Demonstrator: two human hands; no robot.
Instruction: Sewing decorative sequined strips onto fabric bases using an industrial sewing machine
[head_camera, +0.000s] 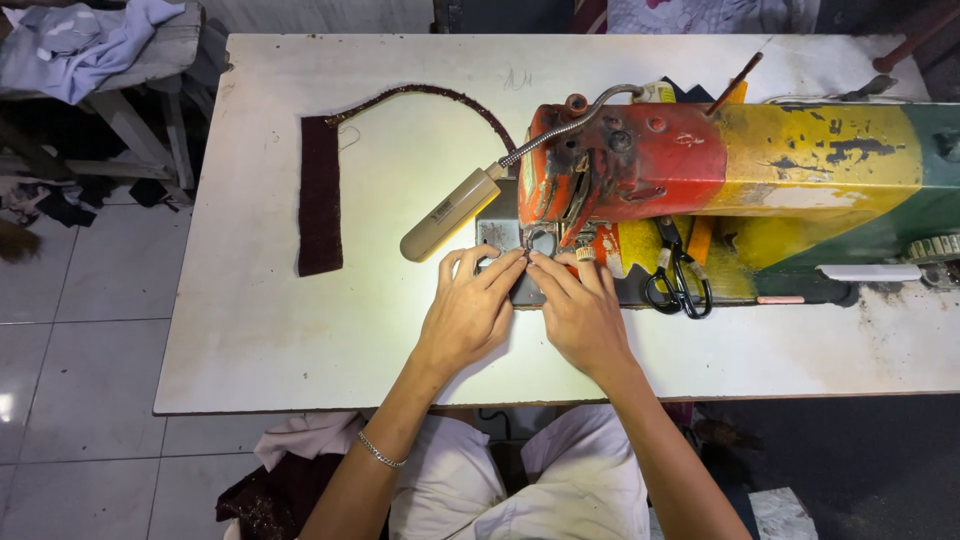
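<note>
Both hands work at the needle area of a painted sewing machine.

The left hand (470, 310) and right hand (580, 315) lie flat on the white table (250, 340), fingers stretched forward and fingertips meeting just below the presser foot (540, 240); whether they pinch anything cannot be told. Fine work there goes best with the wrists braced on the table and the fingertips kept beside the needle, not under it. The gooseneck lamp (450, 215) lights the spot. Black scissors (678, 285) rest against the red, yellow and green sewing machine (740, 165). Farther left lies a dark maroon fabric strip (320, 195).
</note>
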